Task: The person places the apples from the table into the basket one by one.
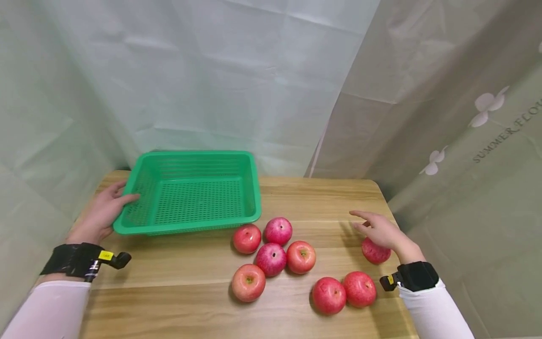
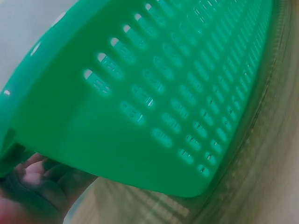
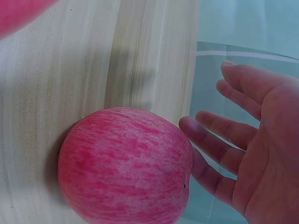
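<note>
My left hand (image 1: 103,207) grips the left rim of a green plastic basket (image 1: 188,227), thumb over the rim and the other fingers along its outer side. The slotted basket holds nothing. In the left wrist view, part of the hand (image 2: 44,186) shows beneath the basket's edge. At the table's right side, my right hand (image 1: 383,230) hovers over a red apple (image 1: 376,254), partly covering it. In the right wrist view, the loosely spread fingers (image 3: 217,144) are beside that apple (image 3: 124,168) without grasping it; whether one fingertip touches it I cannot tell.
Several apples (image 1: 271,259) cluster on the wooden table (image 1: 178,301) by the basket's front right corner. Two more apples, one at the left (image 1: 329,295) and one at the right (image 1: 359,289), sit together nearer the front. Pale curtains (image 1: 254,84) hang behind and beside the table.
</note>
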`<state>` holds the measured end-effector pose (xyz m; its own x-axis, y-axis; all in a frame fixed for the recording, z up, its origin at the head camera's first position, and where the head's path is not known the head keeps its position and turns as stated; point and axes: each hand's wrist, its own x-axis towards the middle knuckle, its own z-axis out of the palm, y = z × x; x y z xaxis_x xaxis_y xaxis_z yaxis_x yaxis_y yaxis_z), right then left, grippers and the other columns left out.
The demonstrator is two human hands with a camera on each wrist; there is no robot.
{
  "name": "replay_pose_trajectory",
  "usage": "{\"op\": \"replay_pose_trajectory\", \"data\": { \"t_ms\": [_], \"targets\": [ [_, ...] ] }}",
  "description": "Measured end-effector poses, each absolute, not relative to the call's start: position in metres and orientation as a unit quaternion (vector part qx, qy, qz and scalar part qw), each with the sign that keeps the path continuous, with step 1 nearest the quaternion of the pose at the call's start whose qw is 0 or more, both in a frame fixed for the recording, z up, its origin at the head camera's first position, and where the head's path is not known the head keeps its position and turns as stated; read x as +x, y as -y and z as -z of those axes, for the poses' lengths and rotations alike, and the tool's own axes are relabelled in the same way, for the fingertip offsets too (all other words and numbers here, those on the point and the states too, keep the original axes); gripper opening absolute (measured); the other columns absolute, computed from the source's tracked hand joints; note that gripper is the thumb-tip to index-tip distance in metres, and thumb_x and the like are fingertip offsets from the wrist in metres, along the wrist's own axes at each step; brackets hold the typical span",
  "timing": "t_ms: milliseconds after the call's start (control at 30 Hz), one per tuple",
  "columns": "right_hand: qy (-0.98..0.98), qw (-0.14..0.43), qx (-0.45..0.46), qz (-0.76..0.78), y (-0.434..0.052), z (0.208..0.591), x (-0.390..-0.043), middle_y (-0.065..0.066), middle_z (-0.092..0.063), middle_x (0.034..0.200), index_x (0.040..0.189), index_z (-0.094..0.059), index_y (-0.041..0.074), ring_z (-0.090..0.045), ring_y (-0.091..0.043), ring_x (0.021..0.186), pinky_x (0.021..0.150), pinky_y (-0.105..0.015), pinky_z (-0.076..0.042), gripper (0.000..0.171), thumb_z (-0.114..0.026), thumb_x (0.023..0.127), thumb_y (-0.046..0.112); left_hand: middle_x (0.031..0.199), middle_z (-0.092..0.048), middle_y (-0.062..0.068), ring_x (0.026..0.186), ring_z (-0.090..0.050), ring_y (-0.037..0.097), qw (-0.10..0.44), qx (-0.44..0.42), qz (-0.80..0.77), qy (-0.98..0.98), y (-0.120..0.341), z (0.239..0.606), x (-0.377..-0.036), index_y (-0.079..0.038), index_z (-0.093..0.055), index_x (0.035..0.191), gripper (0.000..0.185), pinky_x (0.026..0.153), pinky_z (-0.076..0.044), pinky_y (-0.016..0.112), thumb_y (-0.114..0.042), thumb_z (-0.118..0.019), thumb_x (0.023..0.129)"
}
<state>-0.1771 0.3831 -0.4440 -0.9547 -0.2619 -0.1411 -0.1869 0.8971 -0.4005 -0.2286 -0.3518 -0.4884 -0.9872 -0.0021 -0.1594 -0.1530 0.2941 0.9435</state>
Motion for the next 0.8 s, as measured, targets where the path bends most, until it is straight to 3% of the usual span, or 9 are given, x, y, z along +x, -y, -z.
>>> {"op": "replay_pose_trajectory", "data": {
  "t_ms": [300, 800],
  "targets": [
    [-0.970, 0.097, -0.109, 0.196, -0.383, 0.441, -0.176, -0.025, -0.061, 0.147, 0.155, -0.056, 0.006, -0.067, -0.037, 0.115, 0.096, -0.058, -0.056, 0.055, -0.064, 0.109, 0.034, 0.151, -0.038, 0.019, 0.100, -0.065, -0.001, 0.083, -0.035, -0.621, -0.779, 0.338, 0.485, -0.238, -0.001, -0.005, 0.171, 0.081, 0.080, -0.061, 0.027, -0.033, -0.053, 0.114],
    [-0.971, 0.088, -0.115, 0.191, -0.380, 0.437, -0.176, -0.025, -0.061, 0.147, 0.154, -0.056, 0.006, -0.067, -0.038, 0.116, 0.097, -0.060, -0.056, 0.055, -0.065, 0.108, 0.035, 0.159, -0.033, 0.026, 0.102, -0.062, 0.005, 0.085, -0.041, -0.618, -0.781, 0.302, 0.480, -0.246, -0.002, -0.003, 0.171, 0.077, 0.081, -0.060, 0.029, -0.035, -0.045, 0.116]
  ]
}}
